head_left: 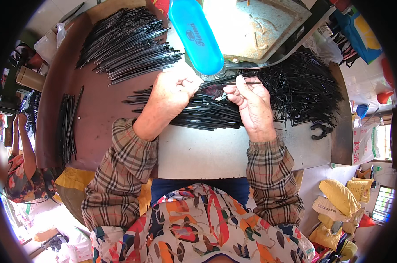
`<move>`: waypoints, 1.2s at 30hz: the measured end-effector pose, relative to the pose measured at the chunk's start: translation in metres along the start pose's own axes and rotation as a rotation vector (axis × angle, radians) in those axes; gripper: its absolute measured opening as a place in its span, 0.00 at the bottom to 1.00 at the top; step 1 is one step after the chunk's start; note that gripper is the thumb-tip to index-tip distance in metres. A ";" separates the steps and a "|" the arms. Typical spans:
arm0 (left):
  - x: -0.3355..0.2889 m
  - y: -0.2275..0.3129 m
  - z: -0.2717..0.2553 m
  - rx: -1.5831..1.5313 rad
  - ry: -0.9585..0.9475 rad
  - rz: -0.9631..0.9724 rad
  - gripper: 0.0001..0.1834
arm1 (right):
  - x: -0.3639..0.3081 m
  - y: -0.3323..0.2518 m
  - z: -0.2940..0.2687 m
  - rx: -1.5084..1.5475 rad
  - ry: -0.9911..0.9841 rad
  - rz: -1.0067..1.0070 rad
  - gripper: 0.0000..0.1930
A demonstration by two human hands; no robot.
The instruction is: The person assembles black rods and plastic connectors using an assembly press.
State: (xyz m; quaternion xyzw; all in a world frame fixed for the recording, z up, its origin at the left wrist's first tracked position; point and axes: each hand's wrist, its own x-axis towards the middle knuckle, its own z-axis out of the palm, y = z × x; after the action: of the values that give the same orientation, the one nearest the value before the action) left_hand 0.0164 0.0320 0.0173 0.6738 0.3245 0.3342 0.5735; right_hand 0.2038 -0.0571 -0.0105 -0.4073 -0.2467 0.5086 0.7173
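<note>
My right hand [253,103] pinches a thin black rod [250,83] between thumb and fingers, above the front of the metal machine. My left hand [174,94] is closed, its fingertips curled together beside the same work spot; glare hides what they hold, if anything. Below and between both hands lies a loose bundle of thin black rods [207,115], like umbrella ribs, on the table. Just beyond my fingers hangs a blue oval plastic piece [198,41] on the machine.
A large pile of black rods [128,44] lies far left, a tangled heap [308,87] at right. A small rod bundle [67,127] sits near the left edge. A black clip-like piece [321,130] lies right. Another person's arms [26,140] show far left; yellow sacks [338,199] stand lower right.
</note>
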 end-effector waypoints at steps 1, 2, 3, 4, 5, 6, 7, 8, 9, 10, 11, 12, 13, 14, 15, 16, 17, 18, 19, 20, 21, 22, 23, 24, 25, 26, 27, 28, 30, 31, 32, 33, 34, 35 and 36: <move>0.000 -0.001 -0.001 0.003 0.002 -0.025 0.03 | 0.000 -0.001 0.000 0.000 -0.001 0.001 0.09; 0.000 -0.002 -0.001 0.003 0.003 -0.025 0.03 | -0.001 -0.002 0.001 -0.004 -0.002 0.006 0.09; 0.000 -0.002 0.000 0.000 0.005 -0.010 0.03 | -0.002 -0.003 0.001 -0.009 -0.001 0.011 0.09; 0.000 -0.002 0.000 -0.002 0.006 0.006 0.03 | -0.002 -0.003 0.001 -0.009 -0.001 0.011 0.09; 0.000 -0.002 0.002 -0.003 0.006 0.006 0.03 | -0.001 -0.002 0.001 -0.002 0.004 0.005 0.09; -0.001 -0.001 0.004 -0.037 0.017 0.013 0.03 | -0.001 -0.001 0.002 0.005 0.010 0.000 0.09; -0.002 0.001 0.005 -0.070 0.028 0.020 0.04 | -0.001 -0.002 0.002 0.005 0.011 0.001 0.09; -0.003 0.004 0.005 -0.071 0.027 0.019 0.04 | -0.002 -0.002 0.002 -0.002 0.014 0.000 0.09; -0.004 0.010 0.004 -0.091 0.016 -0.053 0.04 | -0.002 -0.002 0.002 -0.008 0.019 -0.001 0.09; -0.004 0.012 0.004 -0.111 0.005 -0.125 0.04 | -0.002 -0.002 0.002 -0.009 0.020 0.000 0.09; -0.004 0.009 0.005 -0.113 0.004 -0.126 0.04 | -0.002 -0.002 0.002 -0.015 0.013 -0.016 0.09; -0.003 0.006 0.003 -0.098 0.000 -0.092 0.04 | -0.001 -0.002 0.003 -0.018 0.002 -0.032 0.09; -0.003 0.005 0.002 -0.083 -0.004 -0.057 0.04 | -0.002 -0.001 0.005 -0.017 -0.001 -0.031 0.09; -0.004 0.005 0.001 -0.082 -0.001 -0.058 0.04 | -0.002 0.000 0.006 -0.004 0.006 -0.036 0.09; -0.004 0.005 0.002 -0.078 -0.010 -0.037 0.04 | -0.002 0.000 0.006 0.006 0.016 -0.042 0.08; -0.004 0.004 0.003 -0.074 -0.019 -0.016 0.04 | -0.002 0.002 0.005 0.005 0.017 -0.043 0.08; -0.004 0.004 0.003 -0.076 -0.020 -0.015 0.04 | -0.001 0.006 0.005 0.035 0.032 -0.049 0.08; -0.005 0.005 0.001 -0.111 -0.055 -0.066 0.01 | 0.000 0.009 0.005 0.066 0.048 -0.056 0.08; -0.005 0.005 0.000 -0.145 -0.091 -0.117 0.03 | 0.000 0.011 0.005 0.065 0.049 -0.058 0.08; -0.005 0.007 -0.001 -0.146 -0.093 -0.116 0.03 | 0.000 0.012 0.005 0.091 0.049 -0.059 0.07; -0.004 0.011 -0.003 -0.183 -0.099 -0.128 0.03 | 0.001 0.012 0.006 0.118 0.048 -0.060 0.07; -0.004 0.013 -0.003 -0.219 -0.106 -0.141 0.04 | 0.002 0.012 0.006 0.117 0.048 -0.063 0.07; -0.002 0.013 -0.004 -0.220 -0.107 -0.139 0.04 | 0.004 0.011 0.006 0.111 0.053 -0.082 0.07; 0.001 0.015 -0.005 -0.214 -0.107 -0.151 0.05 | 0.007 0.011 0.008 0.106 0.055 -0.100 0.07; 0.005 0.016 -0.007 -0.208 -0.107 -0.162 0.06 | 0.009 0.010 0.009 0.108 0.052 -0.101 0.07; 0.008 0.014 -0.009 -0.205 -0.105 -0.159 0.06 | 0.013 0.010 0.010 0.102 0.056 -0.126 0.06; 0.013 0.010 -0.009 -0.254 -0.113 -0.128 0.07 | 0.016 0.009 0.010 0.094 0.062 -0.153 0.06; 0.017 0.007 -0.009 -0.302 -0.120 -0.098 0.07 | 0.018 0.011 0.008 0.113 0.041 -0.175 0.06; 0.022 0.005 -0.007 -0.307 -0.109 -0.084 0.03 | 0.022 0.012 0.004 0.121 0.048 -0.174 0.05; 0.024 0.005 -0.005 -0.311 -0.097 -0.075 0.07 | 0.023 0.012 0.002 0.131 0.056 -0.169 0.05; 0.026 0.004 -0.003 -0.312 -0.095 -0.073 0.07 | 0.024 0.012 -0.001 0.130 0.054 -0.169 0.05; 0.027 0.004 0.001 -0.322 -0.092 -0.049 0.07 | 0.024 0.011 -0.002 0.137 0.076 -0.179 0.05; 0.028 0.004 0.003 -0.331 -0.088 -0.026 0.08 | 0.025 0.011 -0.003 0.143 0.097 -0.188 0.05; 0.028 0.003 0.004 -0.333 -0.086 -0.026 0.08 | 0.025 0.011 -0.005 0.142 0.097 -0.185 0.05; 0.027 0.007 0.005 -0.344 -0.093 -0.006 0.09 | 0.024 0.011 -0.004 0.121 0.099 -0.187 0.05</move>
State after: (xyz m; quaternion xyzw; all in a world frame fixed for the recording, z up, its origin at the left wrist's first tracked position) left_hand 0.0362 0.0507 0.0255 0.5794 0.2376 0.3517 0.6958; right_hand 0.2098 -0.0349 -0.0230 -0.3634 -0.2167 0.4326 0.7961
